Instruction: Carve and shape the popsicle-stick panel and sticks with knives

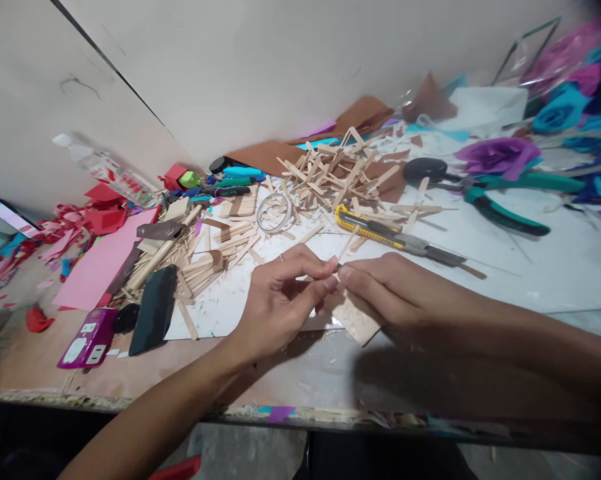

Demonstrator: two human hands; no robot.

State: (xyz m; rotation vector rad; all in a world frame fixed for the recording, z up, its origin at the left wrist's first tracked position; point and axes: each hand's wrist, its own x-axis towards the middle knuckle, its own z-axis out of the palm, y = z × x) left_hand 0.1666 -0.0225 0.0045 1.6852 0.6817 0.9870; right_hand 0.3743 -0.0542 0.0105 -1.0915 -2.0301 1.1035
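Note:
In the middle of the head view, my left hand and my right hand meet at the fingertips, both closed in a pinch. A thin wooden stick slants up from the left fingertips. Something small and dark shows between the two hands, too little to name, and the right fingers cover what they grip. Just under the right hand is a flat pale wooden piece. Beyond the hands lies a yellow and black box cutter, apart from the fingers.
Behind the hands is a heap of popsicle sticks, with a tape roll left of it. Green-handled pliers lie to the right. A black phone and a purple device rest at left, near a plastic bottle.

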